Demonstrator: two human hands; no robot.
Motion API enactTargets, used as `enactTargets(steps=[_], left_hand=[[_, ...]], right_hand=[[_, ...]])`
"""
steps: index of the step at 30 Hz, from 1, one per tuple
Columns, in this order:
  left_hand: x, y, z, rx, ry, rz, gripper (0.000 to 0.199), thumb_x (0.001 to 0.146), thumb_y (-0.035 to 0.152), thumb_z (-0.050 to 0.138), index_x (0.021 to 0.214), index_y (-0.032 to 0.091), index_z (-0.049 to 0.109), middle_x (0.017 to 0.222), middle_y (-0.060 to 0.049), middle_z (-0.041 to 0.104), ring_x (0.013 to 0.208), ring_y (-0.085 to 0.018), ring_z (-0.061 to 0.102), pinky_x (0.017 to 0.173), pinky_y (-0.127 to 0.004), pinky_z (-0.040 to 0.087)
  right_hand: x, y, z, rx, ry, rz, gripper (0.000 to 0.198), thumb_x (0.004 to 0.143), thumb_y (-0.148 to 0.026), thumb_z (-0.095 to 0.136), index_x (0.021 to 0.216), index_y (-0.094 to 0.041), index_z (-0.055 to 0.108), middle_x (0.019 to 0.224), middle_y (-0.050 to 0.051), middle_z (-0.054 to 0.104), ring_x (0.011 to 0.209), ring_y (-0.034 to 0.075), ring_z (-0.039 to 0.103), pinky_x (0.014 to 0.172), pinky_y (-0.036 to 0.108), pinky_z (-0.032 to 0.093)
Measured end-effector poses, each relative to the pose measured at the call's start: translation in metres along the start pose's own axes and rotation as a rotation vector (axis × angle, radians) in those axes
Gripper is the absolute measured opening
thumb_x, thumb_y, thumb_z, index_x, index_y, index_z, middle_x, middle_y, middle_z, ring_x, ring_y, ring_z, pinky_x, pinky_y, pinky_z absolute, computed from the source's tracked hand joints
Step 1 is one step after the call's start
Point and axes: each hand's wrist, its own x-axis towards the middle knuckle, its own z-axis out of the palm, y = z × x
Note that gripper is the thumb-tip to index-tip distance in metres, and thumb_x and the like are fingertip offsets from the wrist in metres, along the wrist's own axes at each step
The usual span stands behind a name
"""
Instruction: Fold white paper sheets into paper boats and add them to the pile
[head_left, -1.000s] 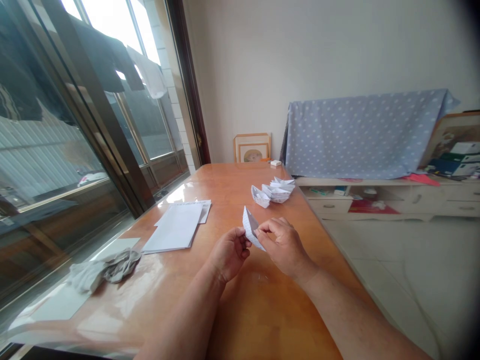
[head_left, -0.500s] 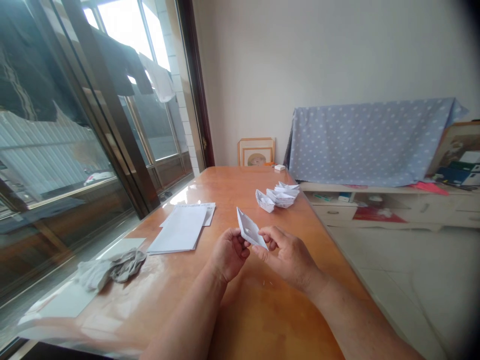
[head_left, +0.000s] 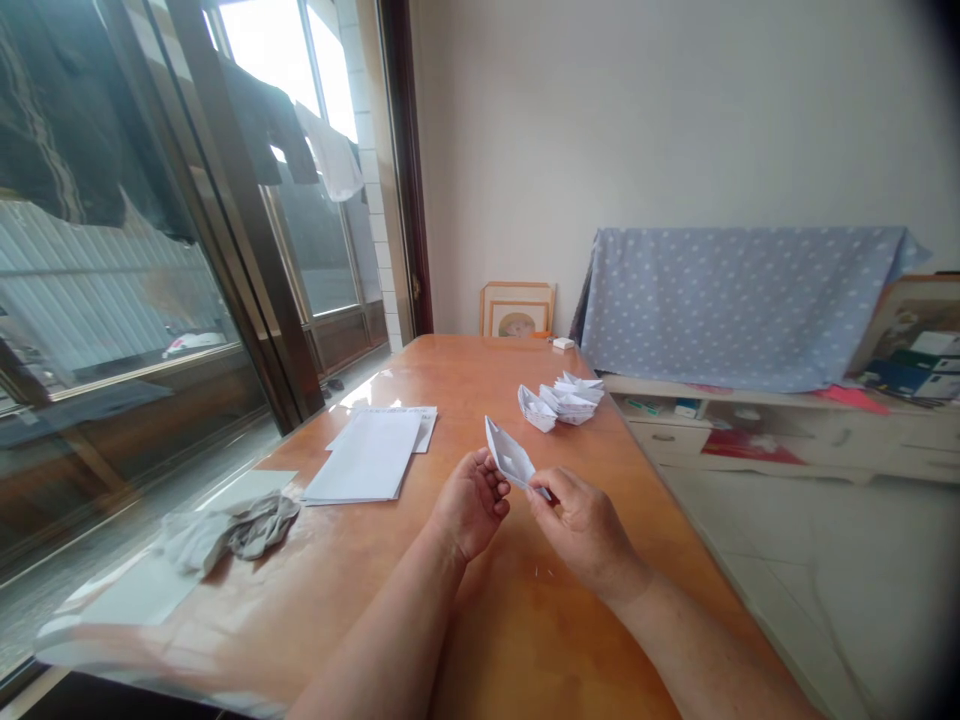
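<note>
Above the brown surface, the person's right hand pinches one end of a white folded paper boat between thumb and fingers, while the left hand curls at its other end, though I can't tell from here whether it grips. Beyond them, a cluster of finished paper boats sits on the wood, and over to the left a stack of white paper lies near the crumpled grey gloves.

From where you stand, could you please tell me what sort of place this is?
Probably a living room at home, judging by the polka-dot cloth, the low white drawer cabinet and the hanging laundry.
</note>
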Motion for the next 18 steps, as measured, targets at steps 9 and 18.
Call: enactTargets(steps=[9,18], left_hand=[[0.0028,-0.0009,0.0003,0.036,0.044,-0.028,0.019,0.081,0.036,0.066,0.079,0.019,0.057,0.068,0.003,0.058,0.050,-0.007,0.050,0.042,-0.020,0.025],[0.0065,-0.0052,-0.0042,0.147,0.159,-0.028,0.037,0.086,0.052,0.062,0.088,0.015,0.063,0.079,-0.003,0.063,0.051,-0.008,0.046,0.045,-0.022,0.026]], right_hand=[[-0.0012,0.0046,0.0081,0.073,0.033,0.114,0.009,0.089,-0.023,0.057,0.090,-0.024,0.065,0.082,0.000,0.066,0.073,0.016,0.059,0.069,0.026,0.044],[0.0031,0.0080,0.0075,0.469,0.086,0.443,0.020,0.085,-0.041,0.066,0.083,-0.021,0.066,0.074,0.000,0.065,0.068,0.016,0.058,0.066,0.028,0.045]])
